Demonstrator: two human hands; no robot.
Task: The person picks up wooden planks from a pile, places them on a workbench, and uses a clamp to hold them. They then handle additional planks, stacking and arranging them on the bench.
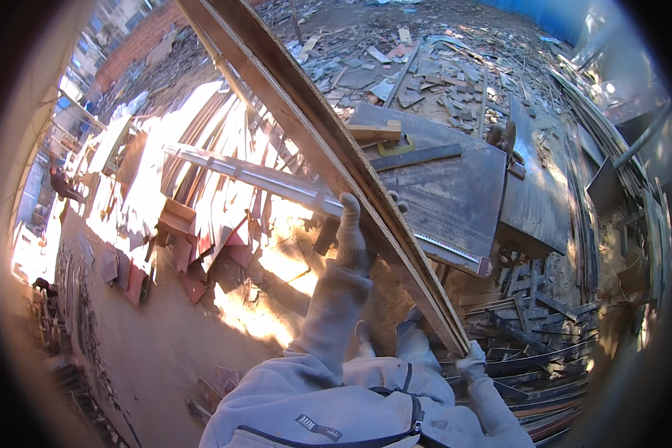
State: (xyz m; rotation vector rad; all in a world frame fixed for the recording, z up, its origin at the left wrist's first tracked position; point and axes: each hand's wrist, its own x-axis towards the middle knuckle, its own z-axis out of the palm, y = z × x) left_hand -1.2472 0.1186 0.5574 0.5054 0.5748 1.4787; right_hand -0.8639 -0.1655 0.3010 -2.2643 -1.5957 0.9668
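A stack of long, narrow wooden boards point(306, 123) slants from the upper left down to the lower right, held in both hands. My left hand point(349, 228), in a pale glove, grips its left edge near the middle; most of the fingers are hidden. At the near end, my gloved right hand point(471, 361) is closed round the boards' lower corner. Below the boards lies a dark metal worktable point(455, 205), partly covered by them. A long metal rail point(269, 181) with a ruled scale passes under the boards and along the table's near edge.
On the table lie a wood block point(377, 133) and a dark flat bar point(418, 157). Wood scraps point(425, 82) litter the ground beyond. Dark strips point(545, 373) are piled at the lower right, and reddish board offcuts point(194, 246) lie left. Another person point(66, 184) is at far left.
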